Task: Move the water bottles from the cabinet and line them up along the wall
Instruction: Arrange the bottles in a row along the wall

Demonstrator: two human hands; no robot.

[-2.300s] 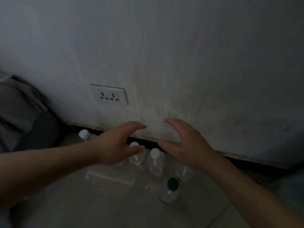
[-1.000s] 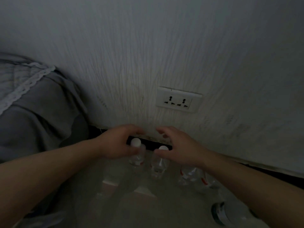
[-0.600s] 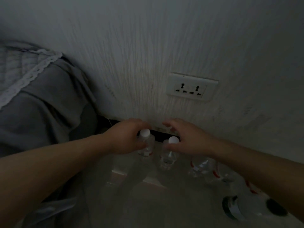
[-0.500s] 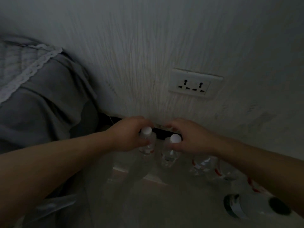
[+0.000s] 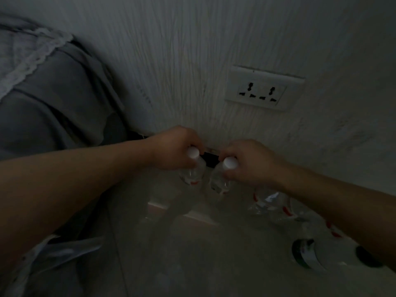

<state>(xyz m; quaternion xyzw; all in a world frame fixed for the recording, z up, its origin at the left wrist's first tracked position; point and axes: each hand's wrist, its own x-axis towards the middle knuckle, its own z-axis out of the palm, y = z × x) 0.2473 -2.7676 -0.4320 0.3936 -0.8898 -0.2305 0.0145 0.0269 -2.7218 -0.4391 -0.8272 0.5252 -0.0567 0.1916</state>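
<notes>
In this dim view, both arms reach in from the lower corners toward the middle of the frame, where the floor [image 5: 192, 264] meets the wall [image 5: 192, 61]. The left hand [image 5: 174, 150] is curled around the neck of a clear water bottle [image 5: 194, 172] with a white cap, its fingers wrapped just below the cap. The right hand [image 5: 248, 161] is closed the same way around the neck of a second white-capped bottle [image 5: 220, 181], which stands just beside the first, to its right. Both bottles sit upright at the foot of the wall, in front of the dark skirting strip [image 5: 211, 159] that shows between the two hands; whether their bases rest on the floor cannot be told.

Further to the right, partly hidden under the right forearm, more clear bottles with red label marks [image 5: 267, 202] stand near the wall. In the lower right corner a larger bottle with a dark green cap and label [image 5: 317, 254] leans away from the camera, well apart from the pair being held.

A white double power socket [image 5: 263, 88] is set in the wall in the upper right of the frame. Grey bedding with a lace-trimmed edge [image 5: 42, 93] fills the upper left, and a crumpled plastic bag [image 5: 60, 251] lies at the lower left
</notes>
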